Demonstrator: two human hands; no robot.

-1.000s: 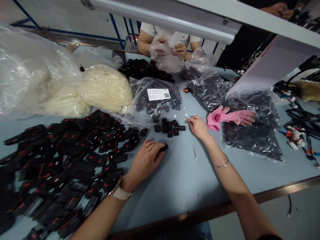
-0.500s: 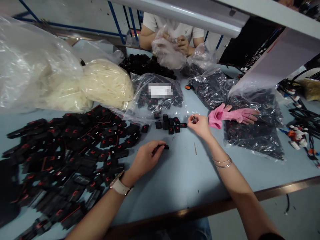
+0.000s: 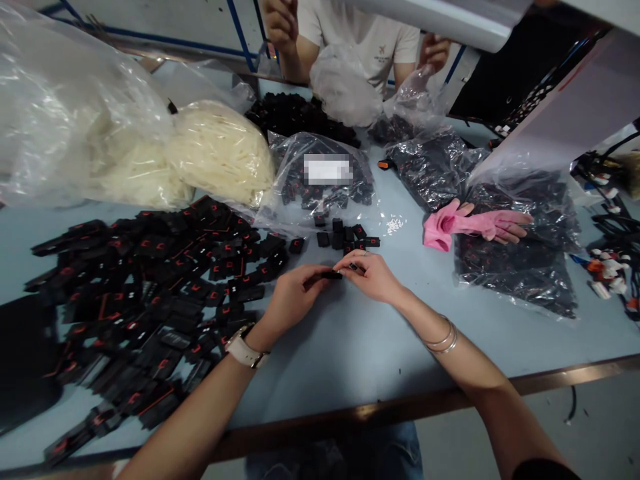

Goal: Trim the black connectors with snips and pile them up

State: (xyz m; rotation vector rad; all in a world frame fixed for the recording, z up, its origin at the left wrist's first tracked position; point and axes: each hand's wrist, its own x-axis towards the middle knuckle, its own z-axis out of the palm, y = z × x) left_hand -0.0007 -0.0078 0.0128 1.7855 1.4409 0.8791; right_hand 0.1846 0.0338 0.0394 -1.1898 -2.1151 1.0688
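My left hand (image 3: 300, 290) pinches a small black plastic connector housing (image 3: 331, 275) between thumb and fingers, above the table. My right hand (image 3: 370, 273) meets it there, its fingertips pressed together at the housing's right end. A tiny pale speck shows at those fingertips, too small to name, and a dark, shiny bit shows between the fingers. Just beyond my hands lies a small group of black housings (image 3: 337, 237). Beside it is a scatter of tiny white pieces (image 3: 394, 225). A large pile of black housings with red clips (image 3: 170, 287) spreads to my left.
Clear bags of cream-coloured parts (image 3: 220, 153) stand at the back left. A labelled bag of black parts (image 3: 325, 177) lies ahead. Pink gloves (image 3: 475, 225) rest on bagged parts (image 3: 515, 273) at right. Across the table, a co-worker's hands (image 3: 283, 27) are raised near plastic bags.
My right hand has moved left from the white pieces to the housing in my left hand, uncovering them. The left hand stays nearly in place. The co-worker's hands have spread apart and risen.
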